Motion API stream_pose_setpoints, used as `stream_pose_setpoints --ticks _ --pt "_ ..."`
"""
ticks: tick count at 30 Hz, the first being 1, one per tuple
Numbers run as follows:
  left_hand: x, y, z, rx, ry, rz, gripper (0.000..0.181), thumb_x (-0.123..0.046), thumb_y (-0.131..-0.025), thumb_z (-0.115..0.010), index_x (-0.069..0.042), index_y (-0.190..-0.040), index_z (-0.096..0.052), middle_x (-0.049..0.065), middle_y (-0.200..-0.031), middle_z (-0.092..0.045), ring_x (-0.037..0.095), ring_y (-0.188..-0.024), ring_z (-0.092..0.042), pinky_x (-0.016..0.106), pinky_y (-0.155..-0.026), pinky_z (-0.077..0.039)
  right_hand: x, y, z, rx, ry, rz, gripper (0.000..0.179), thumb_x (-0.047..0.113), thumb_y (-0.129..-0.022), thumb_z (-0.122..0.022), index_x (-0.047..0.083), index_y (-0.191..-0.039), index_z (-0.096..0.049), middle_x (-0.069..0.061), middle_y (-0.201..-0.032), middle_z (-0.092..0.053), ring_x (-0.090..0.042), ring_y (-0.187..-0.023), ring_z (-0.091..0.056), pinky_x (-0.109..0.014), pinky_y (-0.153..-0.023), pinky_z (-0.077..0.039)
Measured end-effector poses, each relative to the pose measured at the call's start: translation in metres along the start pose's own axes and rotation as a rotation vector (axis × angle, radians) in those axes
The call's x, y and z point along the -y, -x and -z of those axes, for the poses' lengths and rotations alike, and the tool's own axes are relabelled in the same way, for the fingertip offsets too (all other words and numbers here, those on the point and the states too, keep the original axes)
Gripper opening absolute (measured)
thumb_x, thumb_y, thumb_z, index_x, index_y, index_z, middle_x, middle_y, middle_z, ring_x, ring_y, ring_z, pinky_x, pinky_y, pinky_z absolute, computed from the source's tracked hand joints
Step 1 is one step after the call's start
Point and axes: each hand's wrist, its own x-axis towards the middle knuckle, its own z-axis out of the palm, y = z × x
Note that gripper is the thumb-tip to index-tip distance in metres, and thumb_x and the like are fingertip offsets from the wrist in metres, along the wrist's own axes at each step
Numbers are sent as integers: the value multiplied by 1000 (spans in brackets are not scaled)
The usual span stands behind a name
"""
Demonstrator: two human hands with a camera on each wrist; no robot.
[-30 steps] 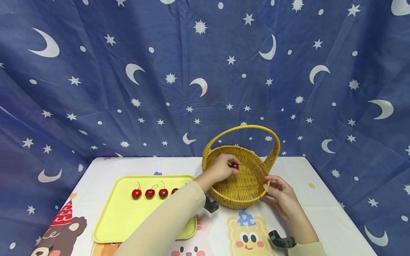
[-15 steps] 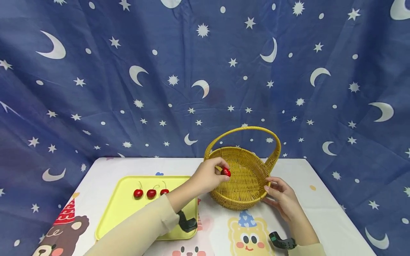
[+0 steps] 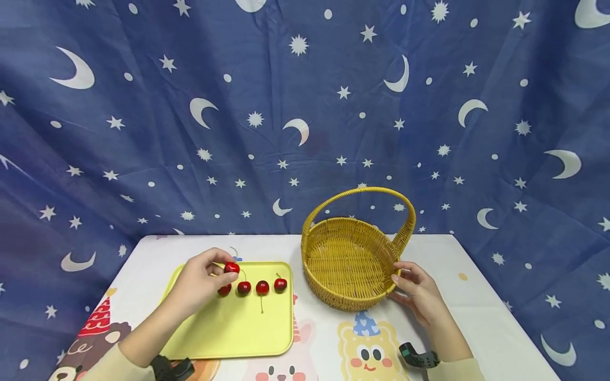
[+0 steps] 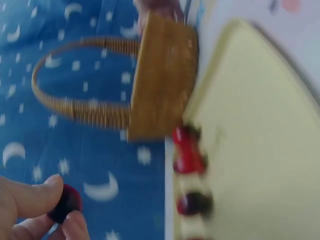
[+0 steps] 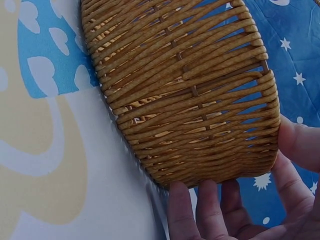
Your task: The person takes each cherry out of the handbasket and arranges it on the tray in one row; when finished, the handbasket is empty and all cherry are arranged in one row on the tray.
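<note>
My left hand [image 3: 200, 278] pinches a red cherry [image 3: 231, 268] between thumb and fingers, above the far part of the yellow tray [image 3: 238, 336]. In the left wrist view that cherry [image 4: 68, 204] looks dark, with fingertips around it. Several more cherries lie in a row on the tray, among them one with its stem toward me [image 3: 262, 288] and one at the right end [image 3: 280, 285]; my hand covers part of the row. My right hand [image 3: 421, 293] holds the right rim of the woven basket [image 3: 352, 304], thumb at the rim and fingers against the outer side.
The basket's tall arched handle [image 3: 359, 189] rises over it, right of the tray. A white cloth with cartoon animals [image 3: 371, 360] covers the table. Behind the table's far edge hangs a blue curtain [image 3: 333, 137] with moons and stars.
My left hand has moved left from inside the basket to above the tray, with a cherry in its fingers throughout. The right hand stays at the basket rim.
</note>
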Motion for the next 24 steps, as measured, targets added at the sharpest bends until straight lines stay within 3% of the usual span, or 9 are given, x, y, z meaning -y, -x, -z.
stream_pose_setpoints --ticks 6,12,17,24 --pt "44 5 37 -97 -118 85 33 -16 -97 -80 -5 -125 -68 11 -98 -76 12 -68 -60 28 -57 -48 -2 0 1 -13 -4 -5 40 13 -103 -71 5 -140 -58 -2 -118 -53 -16 -109 -66 -40 -93 -64" --pt "80 7 52 -101 -226 130 34 -16 -100 -76 -2 -129 -66 19 -118 -73 13 -77 -67 26 -62 -50 -1 -1 1 -12 -12 -3 40 12 -103 -70 5 -140 -57 -3 -118 -55 -15 -107 -67 -40 -92 -64" --pt "94 6 55 -96 -282 158 28 -14 -98 -77 0 -120 -69 19 -112 -73 12 -76 -67 27 -64 -49 1 -1 0 -10 -9 -8 39 11 -104 -69 5 -140 -57 -3 -118 -56 -15 -106 -67 -39 -91 -64" --pt "98 5 54 -42 -258 185 24 -10 -99 -76 4 -116 -67 17 -102 -74 14 -73 -69 27 -60 -57 1 -1 0 -16 1 -14 38 12 -104 -70 7 -140 -58 -2 -117 -56 -15 -107 -67 -40 -92 -64"
